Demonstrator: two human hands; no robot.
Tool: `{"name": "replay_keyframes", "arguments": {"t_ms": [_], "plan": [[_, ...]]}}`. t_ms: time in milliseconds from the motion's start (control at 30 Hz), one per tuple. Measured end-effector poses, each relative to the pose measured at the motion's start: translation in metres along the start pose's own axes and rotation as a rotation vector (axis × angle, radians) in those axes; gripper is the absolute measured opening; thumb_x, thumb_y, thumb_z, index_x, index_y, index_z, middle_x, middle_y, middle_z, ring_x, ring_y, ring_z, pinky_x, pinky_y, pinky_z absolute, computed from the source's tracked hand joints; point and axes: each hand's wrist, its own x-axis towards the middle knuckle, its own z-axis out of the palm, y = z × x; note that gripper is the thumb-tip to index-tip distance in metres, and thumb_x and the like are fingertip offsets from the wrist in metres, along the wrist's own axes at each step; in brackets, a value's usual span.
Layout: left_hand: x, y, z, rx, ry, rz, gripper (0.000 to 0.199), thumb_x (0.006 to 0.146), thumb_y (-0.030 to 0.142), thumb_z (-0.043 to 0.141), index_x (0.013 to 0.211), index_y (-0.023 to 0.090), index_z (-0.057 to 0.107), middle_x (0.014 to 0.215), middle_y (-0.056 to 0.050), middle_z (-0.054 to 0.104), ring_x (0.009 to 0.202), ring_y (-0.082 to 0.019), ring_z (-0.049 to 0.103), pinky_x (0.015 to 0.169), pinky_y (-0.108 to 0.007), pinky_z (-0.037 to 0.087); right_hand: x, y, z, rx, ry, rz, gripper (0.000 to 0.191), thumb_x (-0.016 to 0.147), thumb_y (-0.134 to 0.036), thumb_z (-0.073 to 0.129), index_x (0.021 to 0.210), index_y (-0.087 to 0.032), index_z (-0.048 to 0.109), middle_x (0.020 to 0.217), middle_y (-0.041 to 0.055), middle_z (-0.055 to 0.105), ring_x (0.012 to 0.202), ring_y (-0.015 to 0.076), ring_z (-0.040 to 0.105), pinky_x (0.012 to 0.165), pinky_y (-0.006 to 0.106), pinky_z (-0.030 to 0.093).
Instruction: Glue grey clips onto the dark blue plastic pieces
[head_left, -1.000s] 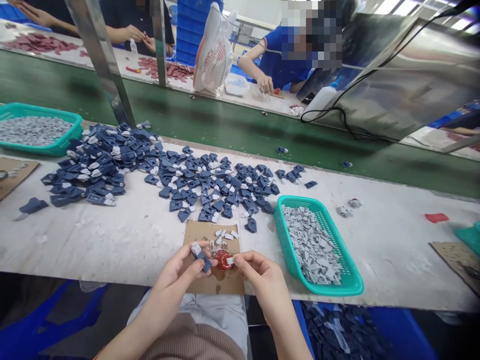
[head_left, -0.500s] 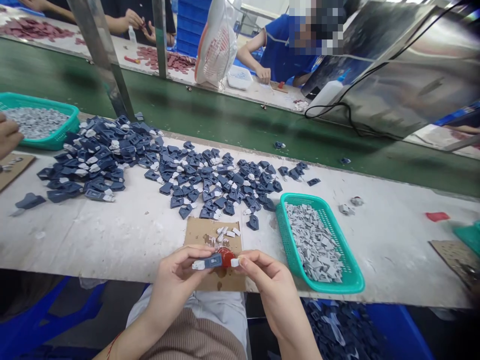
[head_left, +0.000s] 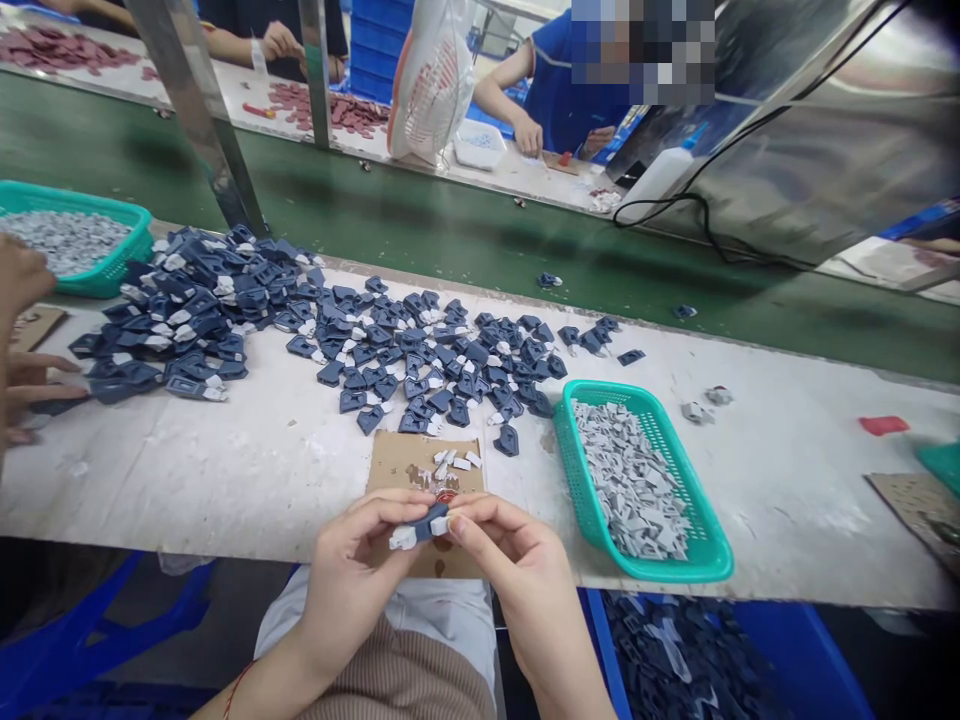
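Between the fingertips of the two hands, above the near edge of the counter (head_left: 300, 470), sits a navy piece (head_left: 427, 523) with a whitish end pointing left. The left hand (head_left: 345, 560) has its thumb and fingers curled together around this piece, gripping it firmly, with the whitish end jutting out below the fingers. The right hand (head_left: 521, 560) is drawn into a narrow pinch, thumb against forefinger, on a small pale grey part (head_left: 439, 525), which it holds up against the right end of the navy piece.

Just beyond both hands lies a sheet of cardboard (head_left: 386, 462), with a red round object (head_left: 447, 495) partly hidden behind the fingers and a few small white parts (head_left: 459, 460) farther off. To the right of the right hand stands a green basket (head_left: 716, 568) filled with pale grey parts (head_left: 630, 480). Farther out from the hands, scattered navy pieces (head_left: 450, 360) cover the counter, rising to a heap (head_left: 195, 310) ahead and to the left of the left hand. Well left of it, another person's hand (head_left: 37, 390) touches the navy pieces at the heap's near side.
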Motion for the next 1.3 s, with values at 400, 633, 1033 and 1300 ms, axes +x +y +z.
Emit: {"name": "replay_keyframes", "arguments": {"t_ms": [400, 633, 1033, 1300], "plan": [[-0.001, -0.011, -0.001, 0.165, 0.000, 0.384, 0.036, 0.082, 0.000, 0.069, 0.106, 0.027, 0.075, 0.109, -0.004, 0.077, 0.103, -0.020, 0.074, 0.092, -0.031, 0.062, -0.009, -0.001, 0.017, -0.042, 0.114, -0.139, 0.018, 0.078, -0.032, 0.080, 0.068, -0.020, 0.070, 0.083, 0.0029, 0.068, 0.079, 0.0165, 0.068, 0.074, 0.024, 0.057], [0.000, -0.008, 0.001, 0.117, 0.025, 0.371, 0.035, 0.080, 0.000, 0.072, 0.103, 0.027, 0.076, 0.107, -0.001, 0.079, 0.101, -0.018, 0.075, 0.091, -0.027, 0.062, -0.006, 0.010, 0.017, 0.084, 0.087, -0.101, 0.014, 0.079, -0.033, 0.082, 0.081, -0.024, 0.072, 0.086, 0.0006, 0.072, 0.086, 0.0160, 0.069, 0.080, 0.023, 0.056], [0.004, 0.006, 0.018, -0.016, 0.038, 0.276, 0.039, 0.082, 0.002, 0.072, 0.105, 0.033, 0.077, 0.113, 0.004, 0.078, 0.113, -0.015, 0.071, 0.103, -0.023, 0.053, -0.007, 0.009, 0.022, 0.125, 0.050, -0.183, 0.017, 0.089, -0.039, 0.071, 0.100, -0.027, 0.076, 0.107, 0.0053, 0.079, 0.105, 0.0219, 0.073, 0.093, 0.031, 0.058], [0.005, 0.023, 0.019, -0.034, -0.058, 0.125, 0.035, 0.089, 0.015, 0.068, 0.117, 0.034, 0.075, 0.138, -0.001, 0.065, 0.128, -0.020, 0.061, 0.105, -0.024, 0.051, -0.010, 0.005, 0.023, -0.008, 0.112, -0.457, 0.016, 0.093, -0.024, 0.067, 0.105, -0.031, 0.076, 0.103, 0.0023, 0.079, 0.098, 0.0180, 0.076, 0.083, 0.022, 0.061]]}}
